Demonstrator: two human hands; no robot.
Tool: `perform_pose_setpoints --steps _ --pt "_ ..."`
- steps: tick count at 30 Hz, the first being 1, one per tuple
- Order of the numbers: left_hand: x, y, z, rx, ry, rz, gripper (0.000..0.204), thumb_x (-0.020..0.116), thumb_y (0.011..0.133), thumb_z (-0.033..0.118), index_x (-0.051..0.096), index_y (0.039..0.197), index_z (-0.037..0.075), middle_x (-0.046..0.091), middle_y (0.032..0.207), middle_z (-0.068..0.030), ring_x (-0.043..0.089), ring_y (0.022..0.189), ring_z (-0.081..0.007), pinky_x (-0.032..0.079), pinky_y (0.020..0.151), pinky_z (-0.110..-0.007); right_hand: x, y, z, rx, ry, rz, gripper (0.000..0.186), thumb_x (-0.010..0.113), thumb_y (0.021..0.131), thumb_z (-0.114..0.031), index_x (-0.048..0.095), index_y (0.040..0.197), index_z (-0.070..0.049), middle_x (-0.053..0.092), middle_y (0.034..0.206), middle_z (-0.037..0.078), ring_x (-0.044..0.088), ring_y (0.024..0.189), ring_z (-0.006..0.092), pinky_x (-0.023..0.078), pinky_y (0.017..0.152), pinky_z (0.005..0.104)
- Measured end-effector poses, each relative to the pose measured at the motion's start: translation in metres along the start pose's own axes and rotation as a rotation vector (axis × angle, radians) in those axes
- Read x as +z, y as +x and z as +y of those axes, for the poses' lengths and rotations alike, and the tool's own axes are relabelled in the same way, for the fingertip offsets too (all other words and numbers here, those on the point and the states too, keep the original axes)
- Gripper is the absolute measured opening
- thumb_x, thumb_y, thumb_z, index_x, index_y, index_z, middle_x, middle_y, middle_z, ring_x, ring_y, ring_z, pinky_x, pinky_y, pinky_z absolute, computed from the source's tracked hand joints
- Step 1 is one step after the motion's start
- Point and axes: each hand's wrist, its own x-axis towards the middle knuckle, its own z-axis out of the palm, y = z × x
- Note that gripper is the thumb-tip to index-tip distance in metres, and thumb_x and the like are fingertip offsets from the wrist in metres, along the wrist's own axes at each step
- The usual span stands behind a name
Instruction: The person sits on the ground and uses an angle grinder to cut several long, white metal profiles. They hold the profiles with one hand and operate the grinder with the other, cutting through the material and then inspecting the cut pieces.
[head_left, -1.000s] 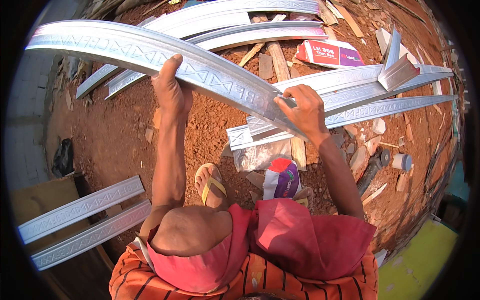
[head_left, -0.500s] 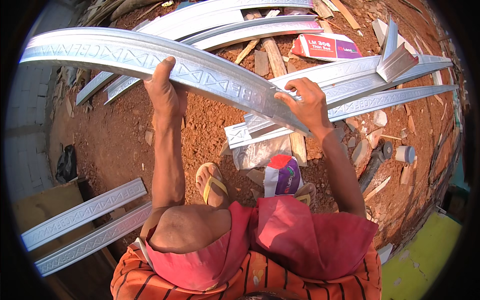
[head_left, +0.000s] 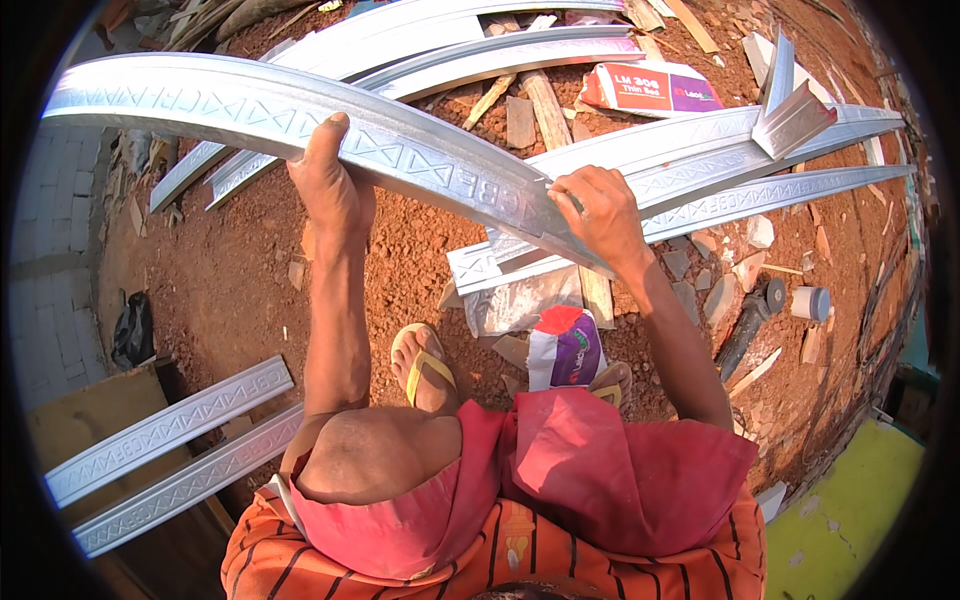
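Note:
A long galvanised steel channel (head_left: 240, 105) with a stamped pattern along its side slants across the upper middle, its left end raised. My left hand (head_left: 332, 190) is closed around its lower edge, the thumb lying on the patterned face. Close to the channel's right end, my right hand (head_left: 603, 215) is closed with its fingers curled against the upper edge. Whatever those fingers pinch is too small or hidden to make out. Beyond and below that end lie more steel channels (head_left: 700, 150) on the reddish soil.
Two more channels (head_left: 170, 425) rest at lower left by a brown board (head_left: 90, 410). A red-white-purple bag (head_left: 650, 90) lies beyond; a similar bag (head_left: 565, 350) is between my feet. On the right are a dark power tool (head_left: 748, 325), a small round container (head_left: 810, 304) and broken tile pieces.
My right hand has turned slightly, its fingers curling closer over the channel's edge. The channel's right part has risen a little in the picture; my left hand keeps its hold.

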Motion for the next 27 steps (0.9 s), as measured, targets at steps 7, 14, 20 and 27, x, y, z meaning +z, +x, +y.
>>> perform_pose_setpoints --steps 7,14,20,27 --pt "-0.002 0.0 0.001 -0.003 -0.004 -0.036 0.035 0.057 0.087 0.01 0.05 0.117 -0.008 0.058 0.104 -0.0136 0.06 0.101 -0.0205 0.047 0.094 -0.039 0.0 -0.003 0.001 -0.1 -0.005 -0.024 0.01 0.075 0.079 -0.011 0.066 0.083 -0.009 0.065 0.08 0.002 0.06 0.072 0.0188 0.04 0.069 0.0338" --pt "-0.007 -0.002 0.005 0.009 0.027 -0.056 0.036 0.057 0.087 0.013 0.051 0.116 -0.008 0.058 0.103 -0.0148 0.061 0.101 -0.0222 0.049 0.093 -0.039 0.005 -0.009 0.008 0.025 0.092 0.154 0.009 0.073 0.081 -0.01 0.065 0.085 -0.01 0.063 0.077 0.0 0.056 0.068 0.0165 0.04 0.069 0.0334" --pt "-0.015 -0.002 -0.002 -0.046 0.034 -0.041 0.04 0.057 0.086 0.015 0.05 0.118 -0.008 0.058 0.103 -0.0165 0.061 0.102 -0.0255 0.05 0.093 -0.041 -0.018 -0.014 0.063 1.032 1.001 0.503 0.04 0.068 0.092 -0.027 0.058 0.12 0.0 0.063 0.11 0.005 0.053 0.083 0.0072 0.036 0.063 0.02" --pt "-0.038 0.015 0.012 -0.106 -0.001 -0.07 0.05 0.056 0.085 0.024 0.05 0.122 -0.01 0.06 0.112 -0.0216 0.061 0.106 -0.0296 0.05 0.093 -0.041 -0.066 -0.081 0.09 1.106 1.161 0.484 0.063 0.049 0.098 -0.051 0.047 0.136 -0.001 0.057 0.13 0.014 0.059 0.102 0.0176 0.044 0.08 0.0298"
